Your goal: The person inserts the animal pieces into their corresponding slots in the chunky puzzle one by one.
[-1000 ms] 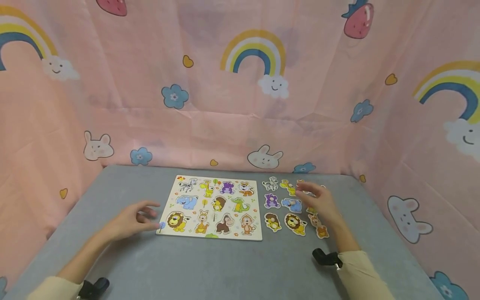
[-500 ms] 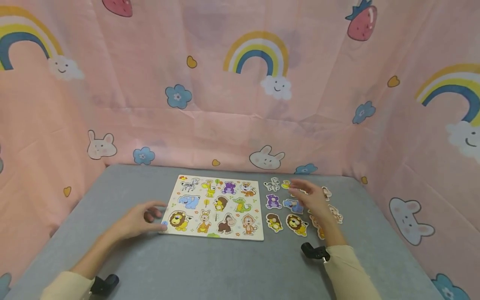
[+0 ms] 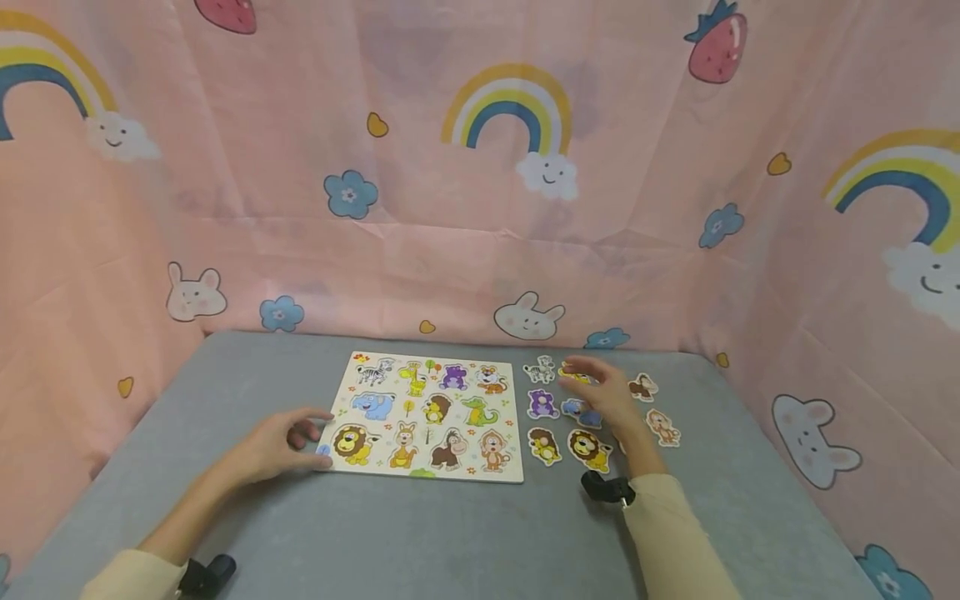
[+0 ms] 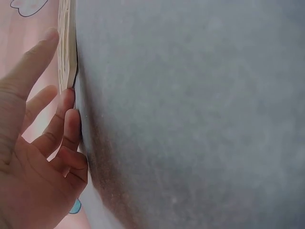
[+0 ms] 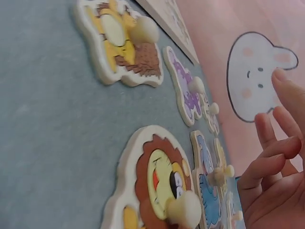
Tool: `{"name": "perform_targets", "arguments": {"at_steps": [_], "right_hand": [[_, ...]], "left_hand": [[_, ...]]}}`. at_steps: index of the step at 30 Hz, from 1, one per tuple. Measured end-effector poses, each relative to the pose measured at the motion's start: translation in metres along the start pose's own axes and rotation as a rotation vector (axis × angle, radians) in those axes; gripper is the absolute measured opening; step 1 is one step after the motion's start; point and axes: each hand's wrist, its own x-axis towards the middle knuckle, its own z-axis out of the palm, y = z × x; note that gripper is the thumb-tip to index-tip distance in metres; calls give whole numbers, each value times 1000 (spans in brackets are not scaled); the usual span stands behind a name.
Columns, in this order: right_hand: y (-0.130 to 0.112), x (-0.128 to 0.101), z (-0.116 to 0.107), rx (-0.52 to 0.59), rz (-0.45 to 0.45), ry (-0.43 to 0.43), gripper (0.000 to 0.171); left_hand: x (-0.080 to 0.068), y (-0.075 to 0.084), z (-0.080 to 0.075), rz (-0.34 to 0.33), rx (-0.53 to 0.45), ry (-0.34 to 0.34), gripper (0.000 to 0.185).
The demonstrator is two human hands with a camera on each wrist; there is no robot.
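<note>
Piece selection: we are bracing the animal puzzle board (image 3: 427, 417) by its near-left corner with our left hand (image 3: 281, 442), fingers loosely curled against it, while our right hand (image 3: 600, 396), fingers relaxed and holding nothing, is hovering over the loose giraffe piece (image 3: 573, 372) beside the board, which the next move, we judge, calls for pinching by its knob.

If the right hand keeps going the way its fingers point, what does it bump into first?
Probably the zebra piece. The right hand hovers over the loose pieces with fingers pointing left and away, toward that piece. Its height above the table is hard to judge, so it might pass over the zebra and reach the board.
</note>
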Motion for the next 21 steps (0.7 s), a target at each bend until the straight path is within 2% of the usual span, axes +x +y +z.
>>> {"name": "perform_targets", "arguments": {"at_steps": [14,21], "right_hand": [[3,17,8,29,70,41,51],[8,26,19,-42,47,47,50]], "left_hand": [[1,-2,2,24,39,9,60],[0,-3,3,15,54,7,60]]}}
